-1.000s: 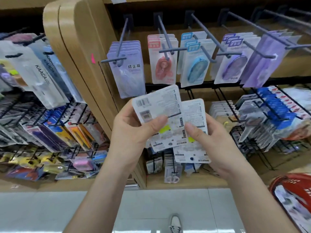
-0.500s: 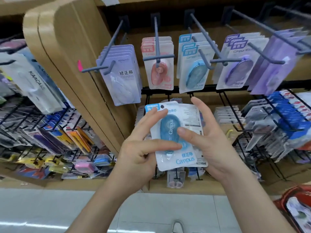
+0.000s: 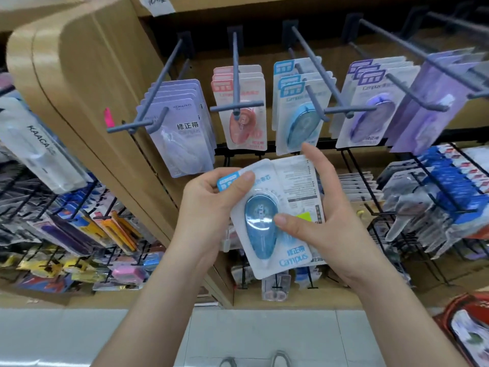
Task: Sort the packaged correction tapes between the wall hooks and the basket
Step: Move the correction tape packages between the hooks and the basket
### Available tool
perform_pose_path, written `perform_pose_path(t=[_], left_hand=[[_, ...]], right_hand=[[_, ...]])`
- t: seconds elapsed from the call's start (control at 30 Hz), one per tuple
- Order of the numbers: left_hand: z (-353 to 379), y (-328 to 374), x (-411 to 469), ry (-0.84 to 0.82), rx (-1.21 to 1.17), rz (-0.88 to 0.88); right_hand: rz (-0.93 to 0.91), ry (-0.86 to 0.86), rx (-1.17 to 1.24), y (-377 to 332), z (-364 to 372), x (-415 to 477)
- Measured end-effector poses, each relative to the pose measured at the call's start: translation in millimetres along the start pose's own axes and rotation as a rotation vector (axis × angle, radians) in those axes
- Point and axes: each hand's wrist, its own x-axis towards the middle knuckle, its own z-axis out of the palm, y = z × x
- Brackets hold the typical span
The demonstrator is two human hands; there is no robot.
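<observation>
Both hands were raised in front of the hook wall, below the hanging rows. The left hand (image 3: pixel 209 207) pinched the top corner of a blue correction tape pack (image 3: pixel 264 234), thumb on its header. The right hand (image 3: pixel 325 223) gripped the same pack from the other side, thumb on the blister, fingers behind. A second pack (image 3: pixel 299 178) (printed back facing the camera) sat fanned behind the first. Matching blue packs (image 3: pixel 299 123) hung on a wall hook (image 3: pixel 317 65) just above. The red basket (image 3: pixel 455 305) was at lower right, well apart.
</observation>
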Motion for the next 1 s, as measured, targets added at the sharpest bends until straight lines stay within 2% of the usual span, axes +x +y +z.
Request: perform_pose_path(t=[0.13,0.2,0.27,0.33,0.4,0.5,0.6,0.63,0.67,0.77,0.8,0.83,0.9,0.93,0.97,1.0], left_hand=[[-1,1,4,0.017,-0.016,0.119],[-7,2,4,0.015,0.128,0.202],[-13,2,6,-0.032,0.276,0.212],[-16,1,7,-0.14,0.374,0.179],[-15,0,7,-0.237,0.368,0.158],[-12,5,7,-0.315,0.365,0.221],[-6,10,3,-0.385,0.342,0.246],[-4,10,1,-0.364,0.395,0.305],[-4,8,1,-0.322,0.508,0.436],[-6,1,1,-0.276,0.905,1.001],[-8,-2,1,-0.267,1.0,1.147],[-10,-5,2,-0.253,1.072,1.252],[-13,-6,2,-0.22,1.163,1.384],[-15,-7,1,-0.226,1.181,1.432],[-16,-9,0,-0.245,1.194,1.472],[-16,-12,-1,-0.273,1.209,1.503]], right_hand=[[0.039,0.16,-0.09,-7,-9,-1],[0.035,0.219,-0.225,-11,-14,-4],[-0.016,0.248,-0.306,-16,-15,-7],[-0.083,0.253,-0.408,-21,-14,-9],[-0.13,0.229,-0.515,-24,-13,-8],[-0.175,0.165,-0.573,-24,-16,-4],[-0.261,0.143,-0.754,-21,-20,-2],[-0.295,0.134,-0.818,-20,-22,-2],[-0.323,0.122,-0.857,-18,-24,-2],[-0.327,0.099,-0.923,-17,-28,-5],[-0.284,0.146,-0.893,-18,-27,-5],[-0.205,0.218,-0.757,-18,-29,-7],[-0.009,0.355,-0.164,-22,-28,-9],[0.11,0.356,0.117,-23,-30,-11],[0.198,0.326,0.28,-20,-32,-14],[0.256,0.294,0.336,-15,-32,-16]])
